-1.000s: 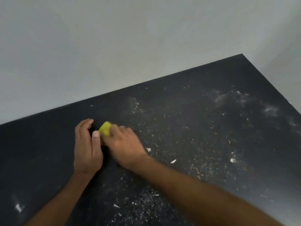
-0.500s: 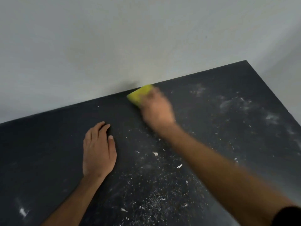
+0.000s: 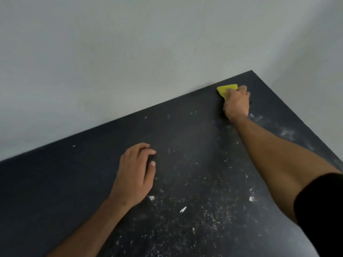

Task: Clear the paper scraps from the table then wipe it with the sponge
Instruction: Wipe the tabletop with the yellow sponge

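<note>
The yellow sponge [image 3: 226,89] had travelled along the back edge of the bench [image 3: 55,182] to a spot near its far right corner, against the wall [image 3: 130,52]; a second before it had been beside the left hand [image 3: 134,175]. The right hand [image 3: 236,102] held it pressed down, fingers curled over its top. The left hand had stayed on the bench well away from the sponge, resting there with its fingers bent and holding nothing. I judged the wiping under way, yet white paper scraps [image 3: 182,209] and dusty flecks lay thick on the bench nearer than the sponge, so clearing looked unfinished. The sponge's underside and much of its body were hidden by the right hand; the bench's near edge was cut off.
</note>
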`<state>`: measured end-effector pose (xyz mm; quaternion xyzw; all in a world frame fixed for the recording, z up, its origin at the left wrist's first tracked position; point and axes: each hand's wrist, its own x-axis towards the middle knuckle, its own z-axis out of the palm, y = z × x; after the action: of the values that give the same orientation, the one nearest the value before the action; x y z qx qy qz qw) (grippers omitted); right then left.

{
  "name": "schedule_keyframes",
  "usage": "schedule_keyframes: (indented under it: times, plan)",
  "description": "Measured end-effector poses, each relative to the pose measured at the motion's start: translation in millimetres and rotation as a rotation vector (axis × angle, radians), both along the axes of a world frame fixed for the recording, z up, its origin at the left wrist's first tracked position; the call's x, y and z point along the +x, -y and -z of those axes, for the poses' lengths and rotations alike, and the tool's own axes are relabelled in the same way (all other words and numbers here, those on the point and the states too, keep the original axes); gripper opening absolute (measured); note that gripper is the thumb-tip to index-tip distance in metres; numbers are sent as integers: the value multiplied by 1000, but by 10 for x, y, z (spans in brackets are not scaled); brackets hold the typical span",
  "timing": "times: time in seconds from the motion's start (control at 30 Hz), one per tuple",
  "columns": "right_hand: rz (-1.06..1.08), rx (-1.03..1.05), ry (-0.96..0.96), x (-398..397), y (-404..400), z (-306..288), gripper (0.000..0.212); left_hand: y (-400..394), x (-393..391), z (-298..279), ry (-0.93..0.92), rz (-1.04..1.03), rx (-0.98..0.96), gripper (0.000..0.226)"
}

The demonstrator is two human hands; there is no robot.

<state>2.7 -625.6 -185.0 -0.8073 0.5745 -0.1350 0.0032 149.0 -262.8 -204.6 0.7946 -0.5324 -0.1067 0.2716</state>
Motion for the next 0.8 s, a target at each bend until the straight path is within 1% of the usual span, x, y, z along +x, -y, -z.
schedule_keyframes:
  times: [0.07,0.13,0.17,0.2,0.23,0.27,0.3,0.33,0.4,0.43,0.47,0.5,0.57,0.6,0.63,0.67,0.7,0.73,0.77,0.8]
  plan:
    - [-92,-58,102,27,-131,-155,20,311,-133,12,-60,-30,-70,32]
    - [-300,-158,179,147,-649,-163,18,616,-236,10,-182,-202,-220,28]
    - [-445,-120,181,156,-1021,-107,19,784,-300,7,-233,-311,-300,28]
    - [-590,-43,149,159,-1474,-64,21,889,-315,-6,-265,-403,-355,29]
    - [-715,69,113,90,-1848,-6,25,972,-327,-26,-278,-451,-380,30]
    - [-793,146,83,-68,-1980,57,29,1096,-378,-35,-276,-448,-380,29]
    - [-830,145,88,-227,-1880,138,30,1202,-426,-31,-259,-410,-363,28]
    - [-811,90,114,-376,-1619,220,28,1293,-472,-24,-227,-354,-336,27]
    - [-620,-2,139,-669,-839,298,22,1465,-586,23,-136,-231,-241,26]
    - [-489,-27,127,-820,-407,275,18,1568,-656,39,-103,-183,-183,26]
    - [-380,-40,76,-992,-1,209,16,1668,-737,52,-77,-148,-117,27]
    - [-302,-11,29,-1181,364,164,15,1761,-821,72,-44,-127,-47,28]
    - [-272,-8,16,-1535,853,41,13,1904,-983,117,51,-116,81,33]
    - [-305,-44,18,-1660,960,-19,14,1939,-1054,139,99,-123,126,36]
    - [-383,-114,33,-1753,952,-93,18,1958,-1109,154,138,-130,154,39]
    - [-465,-149,96,-1821,791,-162,22,1968,-1143,154,168,-138,169,41]
    - [-549,-140,137,-1870,512,-188,24,1971,-1157,148,186,-146,176,43]
    - [-596,-47,155,-1926,140,-184,25,1968,-1163,140,198,-149,175,45]
    - [-707,113,158,-2038,-283,-134,29,1967,-1164,123,205,-140,172,48]
    - [-836,229,142,-2175,-697,-104,36,1966,-1173,104,212,-106,170,51]
